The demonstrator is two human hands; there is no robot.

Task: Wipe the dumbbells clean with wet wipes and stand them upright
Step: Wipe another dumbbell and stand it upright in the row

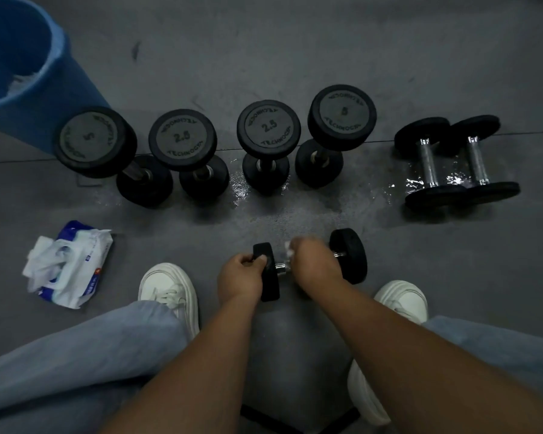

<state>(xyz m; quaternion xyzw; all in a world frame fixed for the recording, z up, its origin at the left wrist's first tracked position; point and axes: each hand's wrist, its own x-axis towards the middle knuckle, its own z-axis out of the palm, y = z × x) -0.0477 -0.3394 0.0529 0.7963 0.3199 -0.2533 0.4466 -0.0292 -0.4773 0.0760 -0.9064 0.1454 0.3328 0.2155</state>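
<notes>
A small black dumbbell lies on its side on the grey floor between my feet. My left hand grips its left head. My right hand is wrapped round the chrome handle with a white wet wipe bunched in the fingers. Several black dumbbells stand upright in a row beyond it, among them one marked 2.5. Two more dumbbells lie on their sides at the right on a wet patch.
An open pack of wet wipes lies on the floor at the left. A blue bin holding used wipes stands at the far left. My white shoes flank the dumbbell. The floor is wet near the row.
</notes>
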